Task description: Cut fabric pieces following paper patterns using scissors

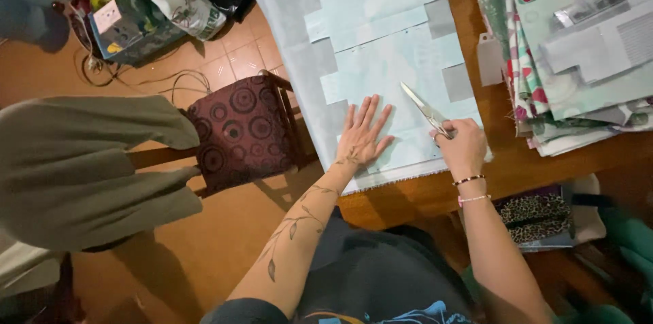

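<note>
A long piece of pale blue fabric (381, 38) with stepped paper pattern pieces on it lies on a wooden table (503, 174). My left hand (362, 135) presses flat on the fabric near the table's front edge, fingers spread. My right hand (464, 146) grips a pair of silver scissors (423, 109), blades pointing up and left over the fabric, just right of my left hand.
A stack of patterned fabrics and grey pattern pieces (578, 45) sits at the table's right. A wooden chair with a dark circle-patterned cushion (238, 130) stands left of the table. Bags and cables (143, 11) lie on the tiled floor. A leopard-print item (537, 215) is below the table edge.
</note>
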